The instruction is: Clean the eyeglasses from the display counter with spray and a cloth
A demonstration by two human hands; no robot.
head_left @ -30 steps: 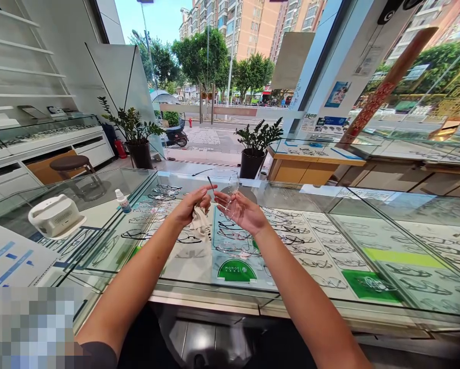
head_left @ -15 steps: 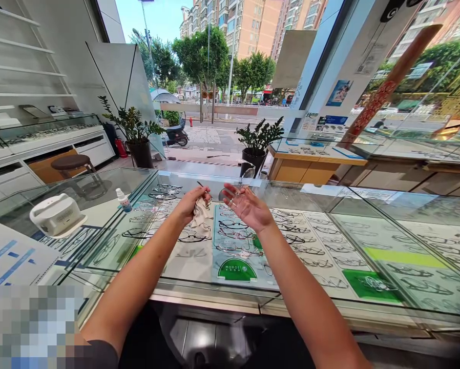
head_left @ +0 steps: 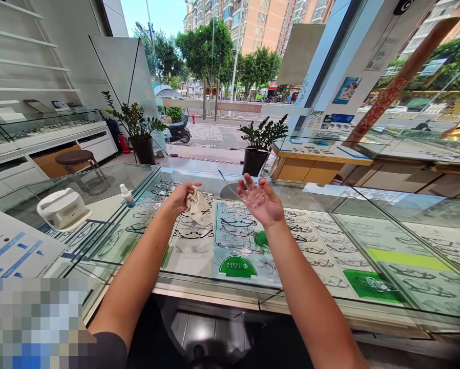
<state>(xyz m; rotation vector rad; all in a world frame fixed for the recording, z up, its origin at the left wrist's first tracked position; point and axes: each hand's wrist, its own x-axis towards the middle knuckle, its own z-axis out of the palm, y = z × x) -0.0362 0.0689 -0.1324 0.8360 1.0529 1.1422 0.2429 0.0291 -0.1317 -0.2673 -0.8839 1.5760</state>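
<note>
My left hand (head_left: 181,199) is closed on a crumpled beige cloth (head_left: 196,206), which hangs from the fingers over the glass display case. To its right, my right hand (head_left: 267,206) is palm up and holds a pair of thin-framed eyeglasses (head_left: 252,193) with clear lenses. One slim temple of these glasses sticks out up and to the left, toward the cloth but apart from it. The far side of the frame is hard to make out against the fingers.
Below my hands, the glass display case (head_left: 249,288) contains rows of spectacle frames and a green sign (head_left: 237,267). At left are a small spray bottle (head_left: 126,196), a white device (head_left: 64,209) and a printed sheet (head_left: 15,243). Potted plants stand beyond the case.
My left hand has drawn left with the cloth. My right hand has shifted slightly right and turned the eyeglasses, so a temple now points up-left where a lens stood up before.
</note>
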